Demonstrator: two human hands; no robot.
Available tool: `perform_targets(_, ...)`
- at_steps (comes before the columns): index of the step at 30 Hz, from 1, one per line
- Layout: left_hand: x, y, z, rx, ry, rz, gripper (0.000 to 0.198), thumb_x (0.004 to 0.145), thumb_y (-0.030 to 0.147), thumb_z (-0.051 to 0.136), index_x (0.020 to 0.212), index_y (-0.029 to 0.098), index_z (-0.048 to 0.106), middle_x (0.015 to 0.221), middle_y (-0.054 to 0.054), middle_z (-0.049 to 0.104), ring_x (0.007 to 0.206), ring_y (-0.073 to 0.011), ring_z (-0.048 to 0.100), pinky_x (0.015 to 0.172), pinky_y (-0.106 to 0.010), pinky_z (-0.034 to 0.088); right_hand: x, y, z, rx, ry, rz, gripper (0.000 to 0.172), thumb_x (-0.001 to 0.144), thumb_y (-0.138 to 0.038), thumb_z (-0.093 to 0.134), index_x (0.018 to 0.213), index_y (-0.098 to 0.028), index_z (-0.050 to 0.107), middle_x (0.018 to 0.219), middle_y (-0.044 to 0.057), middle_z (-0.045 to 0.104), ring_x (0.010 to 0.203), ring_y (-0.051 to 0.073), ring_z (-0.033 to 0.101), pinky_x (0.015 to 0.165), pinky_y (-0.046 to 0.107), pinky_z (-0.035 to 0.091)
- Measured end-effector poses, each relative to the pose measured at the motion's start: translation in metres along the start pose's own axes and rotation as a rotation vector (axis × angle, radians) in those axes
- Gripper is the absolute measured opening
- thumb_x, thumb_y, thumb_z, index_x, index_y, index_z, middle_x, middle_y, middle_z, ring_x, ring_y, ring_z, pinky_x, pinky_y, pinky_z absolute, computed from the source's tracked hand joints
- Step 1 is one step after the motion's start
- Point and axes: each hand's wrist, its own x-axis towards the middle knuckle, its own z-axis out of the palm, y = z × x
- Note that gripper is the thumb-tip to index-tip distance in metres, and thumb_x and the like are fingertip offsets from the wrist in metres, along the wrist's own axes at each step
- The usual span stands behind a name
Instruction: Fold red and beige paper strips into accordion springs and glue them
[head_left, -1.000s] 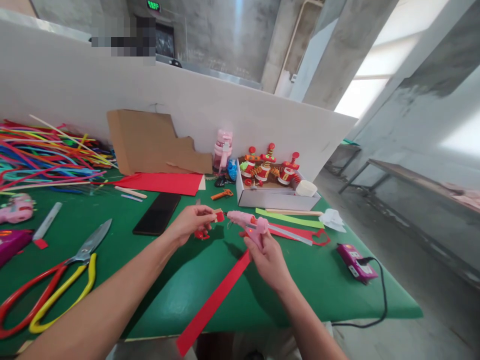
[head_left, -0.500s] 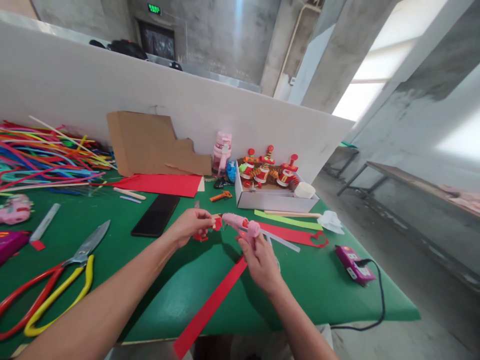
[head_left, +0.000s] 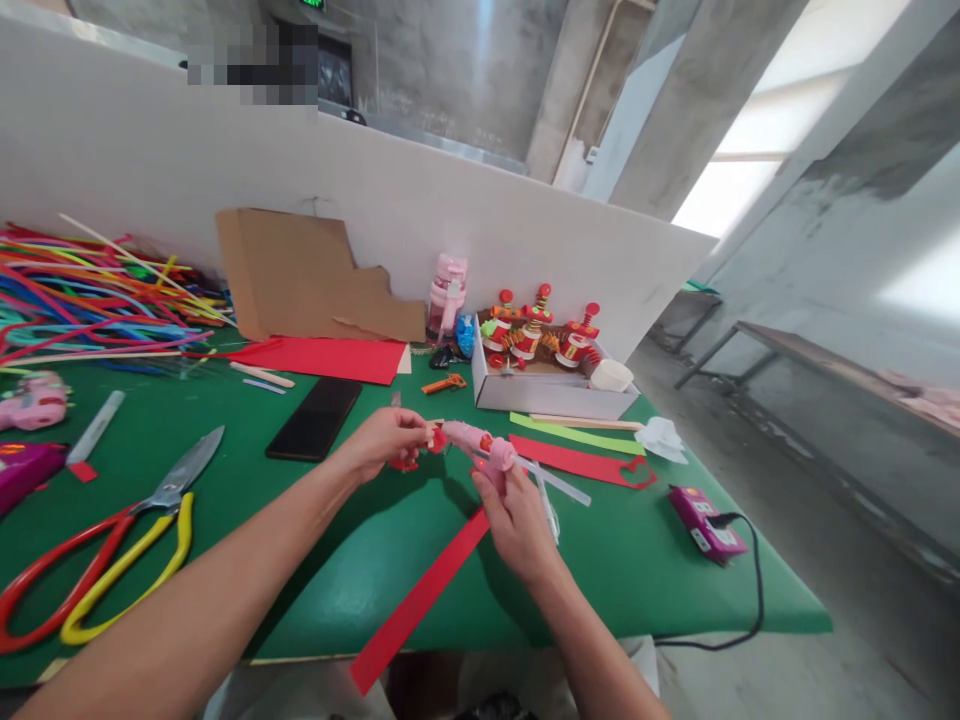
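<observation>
My right hand (head_left: pixel 517 515) is wrapped round the grip of a pink hot glue gun (head_left: pixel 469 438). A translucent glue stick (head_left: pixel 559 482) juts from its back end. Pinched between the fingertips of my left hand (head_left: pixel 384 445) is a small red and pale piece (head_left: pixel 436 438), too small to make out fully. The gun's nozzle is right at this piece; whether they touch I cannot tell. More red bits (head_left: pixel 405 464) show just under the left fingers, partly hidden. A long red paper strip (head_left: pixel 427 600) runs from below my right hand past the table's front edge.
Large scissors (head_left: pixel 161 505) lie open at left, near a black phone (head_left: pixel 313 418). Behind stand cardboard (head_left: pixel 300 275), a pink bottle (head_left: pixel 448 297) and a white box (head_left: pixel 555 395) of red figures. A purple box (head_left: pixel 709 522) with a black cable sits at right.
The glue gun's nozzle and the small red piece have come closer together. My view has shifted slightly; both hands keep their holds.
</observation>
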Motion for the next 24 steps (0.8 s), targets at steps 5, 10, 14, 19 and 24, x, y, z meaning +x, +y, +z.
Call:
perform_targets(5, -0.0008, 0.0022, 0.0008, 0.013, 0.016, -0.031, 0.031, 0.049, 0.04, 0.077, 0.06, 0.015, 0.063, 0.042, 0.002, 0.054, 0.037, -0.0077, 0.045, 0.038, -0.02, 0.033, -0.0022, 0.0051, -0.0011, 0.018, 0.052, 0.006, 0.036, 0.094, -0.036, 0.045, 0.119, -0.016, 0.062, 0.119, 0.016, 0.069, 0.112, 0.03, 0.064, 0.096, 0.043, 0.051)
perform_targets(10, -0.0026, 0.0042, 0.0014, 0.02, 0.014, -0.029, 0.032, 0.051, 0.043, 0.076, 0.061, 0.015, 0.064, 0.042, 0.003, 0.053, 0.037, -0.0083, 0.047, 0.037, -0.019, 0.033, -0.0047, 0.0068, -0.0008, 0.028, 0.038, 0.033, 0.031, 0.094, -0.036, 0.045, 0.113, -0.018, 0.062, 0.104, 0.013, 0.073, 0.097, 0.029, 0.069, 0.086, 0.04, 0.054)
perform_targets(14, -0.0013, 0.0029, -0.0001, 0.032, 0.009, -0.01, 0.03, 0.052, 0.04, 0.076, 0.062, 0.015, 0.064, 0.043, 0.003, 0.053, 0.037, -0.0086, 0.048, 0.037, -0.019, 0.033, -0.0061, 0.0067, 0.0021, 0.027, 0.057, 0.013, 0.028, 0.093, -0.036, 0.045, 0.107, -0.019, 0.064, 0.104, 0.013, 0.073, 0.096, 0.028, 0.069, 0.086, 0.04, 0.054)
perform_targets(19, 0.0001, 0.0016, -0.0015, 0.036, 0.003, -0.007, 0.028, 0.051, 0.037, 0.076, 0.064, 0.016, 0.063, 0.043, 0.004, 0.054, 0.038, -0.0098, 0.051, 0.037, -0.02, 0.033, -0.0071, 0.0063, 0.0052, 0.045, 0.083, -0.001, 0.031, 0.094, -0.036, 0.045, 0.113, -0.019, 0.063, 0.098, 0.012, 0.073, 0.093, 0.028, 0.069, 0.085, 0.04, 0.055)
perform_targets(24, -0.003, 0.0043, 0.0006, 0.031, -0.004, -0.017, 0.034, 0.052, 0.042, 0.078, 0.066, 0.015, 0.063, 0.053, -0.001, 0.063, 0.041, -0.0098, 0.053, 0.039, -0.02, 0.037, -0.0076, 0.0068, 0.0074, 0.05, 0.092, 0.004, 0.03, 0.094, -0.037, 0.047, 0.109, -0.02, 0.066, 0.092, 0.011, 0.073, 0.087, 0.028, 0.069, 0.08, 0.04, 0.055)
